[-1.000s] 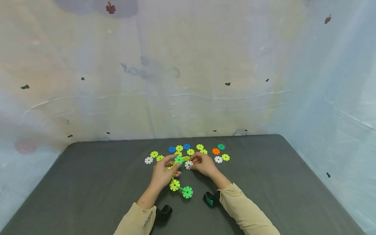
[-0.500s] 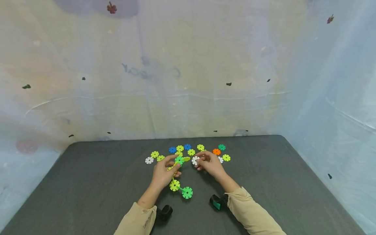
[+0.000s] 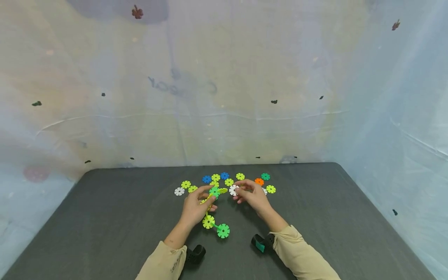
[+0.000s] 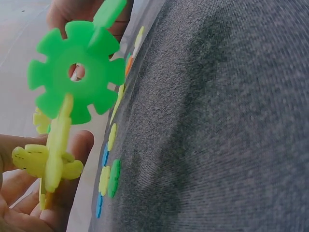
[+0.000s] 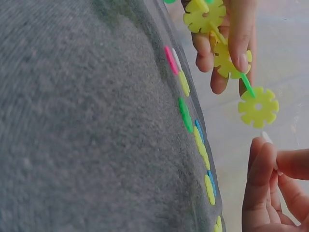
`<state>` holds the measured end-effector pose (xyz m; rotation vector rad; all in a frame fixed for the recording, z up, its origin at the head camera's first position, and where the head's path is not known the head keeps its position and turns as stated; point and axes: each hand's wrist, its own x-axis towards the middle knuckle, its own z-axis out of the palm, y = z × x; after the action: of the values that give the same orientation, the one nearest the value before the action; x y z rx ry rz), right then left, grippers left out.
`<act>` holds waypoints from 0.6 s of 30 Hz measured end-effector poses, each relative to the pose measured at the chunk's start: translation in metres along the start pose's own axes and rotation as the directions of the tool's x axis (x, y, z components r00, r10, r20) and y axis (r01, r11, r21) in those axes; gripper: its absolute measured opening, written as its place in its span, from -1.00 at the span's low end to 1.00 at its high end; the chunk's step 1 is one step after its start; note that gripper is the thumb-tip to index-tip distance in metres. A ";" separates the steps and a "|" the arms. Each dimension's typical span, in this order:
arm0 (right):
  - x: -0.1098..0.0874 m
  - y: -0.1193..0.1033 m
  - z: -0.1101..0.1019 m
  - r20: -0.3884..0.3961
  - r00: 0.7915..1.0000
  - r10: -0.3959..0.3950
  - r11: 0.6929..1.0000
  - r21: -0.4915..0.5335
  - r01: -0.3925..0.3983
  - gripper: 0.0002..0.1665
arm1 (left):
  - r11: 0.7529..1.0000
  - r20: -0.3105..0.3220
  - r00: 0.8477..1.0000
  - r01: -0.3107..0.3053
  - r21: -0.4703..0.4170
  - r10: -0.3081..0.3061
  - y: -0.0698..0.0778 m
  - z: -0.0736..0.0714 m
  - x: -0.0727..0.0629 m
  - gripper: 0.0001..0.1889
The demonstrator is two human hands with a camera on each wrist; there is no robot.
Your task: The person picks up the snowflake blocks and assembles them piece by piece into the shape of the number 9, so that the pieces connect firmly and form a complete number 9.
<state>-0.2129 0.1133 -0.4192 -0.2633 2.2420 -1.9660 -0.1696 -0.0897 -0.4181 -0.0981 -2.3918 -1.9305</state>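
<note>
My left hand (image 3: 196, 205) grips a chain of notched plastic discs by its middle, raised above the table. Yellow and green discs make up the chain; a green disc (image 4: 77, 72) looms large in the left wrist view, at the end nearest me. At the far end sits a yellow disc (image 5: 259, 107), slotted onto a green one seen edge-on. Between thumb and fingers, my right hand (image 3: 254, 196) pinches a white disc (image 3: 233, 190), edge-on in the right wrist view and partly hidden by the fingers. A small gap parts it from the chain's yellow end disc.
Loose discs lie on the dark grey table (image 3: 133, 225) behind the hands: yellow ones, blue ones, an orange disc (image 3: 259, 181), a dark green disc (image 3: 265, 176) and a white disc (image 3: 179, 191) at left. Black wrist devices (image 3: 196, 253) sit by both cuffs. A pale sheet (image 3: 224, 97) hangs behind.
My right hand has moved right with the white disc, away from the chain's end, then stayed nearly still. The left hand holds the chain in about the same place.
</note>
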 end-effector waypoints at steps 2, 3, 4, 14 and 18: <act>0.000 0.000 0.000 0.011 1.000 -0.008 1.000 0.001 0.008 -0.59 | 1.000 0.002 1.000 -0.003 0.003 0.003 -0.001 0.000 0.000 -0.56; 0.000 -0.001 0.000 0.017 1.000 -0.012 1.000 0.006 0.012 -0.59 | 1.000 0.002 1.000 -0.005 0.007 0.005 -0.001 0.000 0.001 -0.57; 0.000 -0.001 0.001 0.022 1.000 -0.013 1.000 0.010 0.013 -0.60 | 1.000 0.002 1.000 -0.006 0.012 0.006 -0.002 0.000 0.001 -0.57; -0.001 -0.004 0.001 0.062 0.998 -0.018 1.000 -0.010 0.019 -0.61 | 1.000 0.021 1.000 -0.022 0.014 0.022 -0.002 0.001 0.001 -0.58; -0.003 -0.004 0.000 0.071 0.997 -0.026 0.999 -0.025 0.027 -0.61 | 0.999 0.030 0.999 -0.036 0.008 0.036 0.000 0.003 0.000 -0.58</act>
<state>-0.2095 0.1136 -0.4148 -0.3616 2.2321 -1.9108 -0.1694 -0.0871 -0.4190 -0.1693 -2.3996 -1.9168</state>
